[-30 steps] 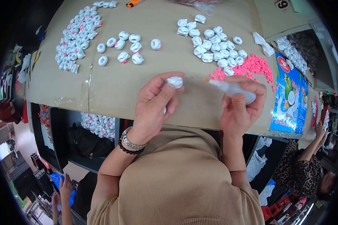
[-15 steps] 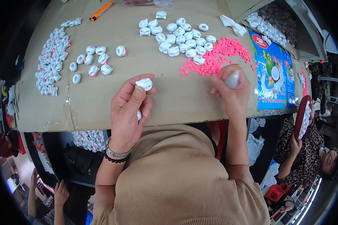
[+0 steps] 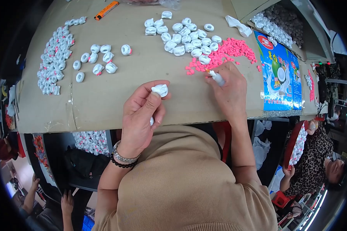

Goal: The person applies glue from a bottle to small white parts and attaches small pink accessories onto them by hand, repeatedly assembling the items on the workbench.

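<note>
My left hand (image 3: 139,109) pinches a small rounded white piece (image 3: 160,91) between thumb and forefinger; part of a second white piece (image 3: 152,121) shows beneath its curled fingers. My right hand (image 3: 233,90) is closed around a small translucent squeeze bottle (image 3: 218,79), whose orange-tipped nozzle points up and left. Its forefinger and thumb are at the near edge of a spread of tiny pink pieces (image 3: 237,48); whether they pinch one is hidden. Several loose white pieces (image 3: 189,38) lie just beyond. To the left, a smaller group of white pieces (image 3: 105,49) includes some with pink bits attached.
A dense patch of white pieces with pink bits (image 3: 54,57) covers the far left. An orange marker-like stick (image 3: 106,10) lies at the back. A blue printed sheet (image 3: 272,88) is on the right. Beyond the table's right end, a person holds a red tray (image 3: 293,148) of white pieces.
My right hand has moved left and tipped the bottle, so its nozzle now shows beside the pink pieces. My left hand has shifted slightly right. The other person's red tray has moved lower and turned.
</note>
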{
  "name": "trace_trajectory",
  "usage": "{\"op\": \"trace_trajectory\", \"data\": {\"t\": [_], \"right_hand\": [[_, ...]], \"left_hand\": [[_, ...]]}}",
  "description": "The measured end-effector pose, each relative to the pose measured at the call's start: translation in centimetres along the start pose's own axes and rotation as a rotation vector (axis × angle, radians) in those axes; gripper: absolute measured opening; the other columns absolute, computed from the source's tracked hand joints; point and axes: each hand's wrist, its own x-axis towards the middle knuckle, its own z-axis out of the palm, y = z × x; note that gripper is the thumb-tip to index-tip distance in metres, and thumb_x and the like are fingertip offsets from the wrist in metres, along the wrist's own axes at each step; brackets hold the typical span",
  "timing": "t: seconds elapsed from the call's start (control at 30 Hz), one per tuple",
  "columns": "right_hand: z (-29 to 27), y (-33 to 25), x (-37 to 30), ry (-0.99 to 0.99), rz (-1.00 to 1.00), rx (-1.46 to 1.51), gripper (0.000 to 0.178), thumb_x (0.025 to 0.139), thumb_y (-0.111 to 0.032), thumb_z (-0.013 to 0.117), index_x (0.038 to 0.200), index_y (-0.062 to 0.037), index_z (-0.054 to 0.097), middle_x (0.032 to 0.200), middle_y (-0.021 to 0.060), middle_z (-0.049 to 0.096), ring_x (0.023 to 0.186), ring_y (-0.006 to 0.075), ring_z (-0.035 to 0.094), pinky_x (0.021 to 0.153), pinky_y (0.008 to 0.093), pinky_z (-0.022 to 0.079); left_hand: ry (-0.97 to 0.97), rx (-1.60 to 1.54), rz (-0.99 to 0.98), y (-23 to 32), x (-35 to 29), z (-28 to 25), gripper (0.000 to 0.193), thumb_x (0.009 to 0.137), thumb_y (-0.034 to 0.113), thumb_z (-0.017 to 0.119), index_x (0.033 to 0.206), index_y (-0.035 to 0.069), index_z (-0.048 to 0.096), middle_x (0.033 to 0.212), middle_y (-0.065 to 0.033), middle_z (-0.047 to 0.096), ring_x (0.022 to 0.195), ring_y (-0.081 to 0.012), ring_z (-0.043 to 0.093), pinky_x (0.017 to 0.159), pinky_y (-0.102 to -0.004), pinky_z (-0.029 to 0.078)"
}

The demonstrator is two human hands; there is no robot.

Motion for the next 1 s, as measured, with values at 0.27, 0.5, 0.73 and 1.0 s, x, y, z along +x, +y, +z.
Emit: {"op": "trace_trajectory", "data": {"t": [0.27, 0.5, 0.73, 1.0], "right_hand": [[-0.9, 0.2, -1.0, 0.096, 0.077, 0.095, 0.015, 0.069, -0.004, 0.071, 0.083, -0.0024, 0.066, 0.078, 0.0101, 0.059, 0.071, 0.0267, 0.060, 0.063, 0.0349, 0.047], [-0.1, -0.7, -0.8, 0.018, -0.041, -0.042, 0.014, 0.072, 0.001, 0.069, 0.086, -0.0022, 0.067, 0.080, 0.0090, 0.058, 0.070, 0.0240, 0.058, 0.062, 0.0331, 0.045], [0.5, 0.0, -1.2, 0.076, -0.119, -0.054, 0.015, 0.069, -0.003, 0.067, 0.083, -0.0080, 0.066, 0.081, 0.0062, 0.057, 0.070, 0.0257, 0.060, 0.060, 0.0378, 0.047], [1.9, -0.8, -1.8, 0.098, -0.178, 0.072, 0.018, 0.065, 0.004, 0.066, 0.078, -0.0065, 0.061, 0.078, 0.0073, 0.059, 0.068, 0.0260, 0.061, 0.056, 0.0341, 0.049]], "left_hand": [[-0.036, -0.005, -0.014, -0.2, -0.1, 0.3, 0.034, 0.096, 0.024, 0.052, 0.121, 0.000, 0.053, 0.095, -0.0041, 0.061, 0.054, -0.0030, 0.041, 0.041, -0.0169, 0.028], [-0.039, 0.000, -0.032, -0.4, -0.3, 0.4, 0.035, 0.096, 0.025, 0.053, 0.121, 0.000, 0.053, 0.095, -0.0044, 0.061, 0.054, -0.0028, 0.041, 0.040, -0.0169, 0.028], [-0.041, -0.008, -0.041, -0.9, -0.2, 0.7, 0.032, 0.097, 0.024, 0.053, 0.119, 0.001, 0.054, 0.095, -0.0036, 0.061, 0.054, -0.0024, 0.041, 0.041, -0.0171, 0.028], [-0.046, -0.017, -0.069, -1.0, -0.3, 1.0, 0.029, 0.097, 0.022, 0.052, 0.118, 0.003, 0.055, 0.093, -0.0022, 0.060, 0.055, -0.0025, 0.041, 0.044, -0.0171, 0.028]]}}
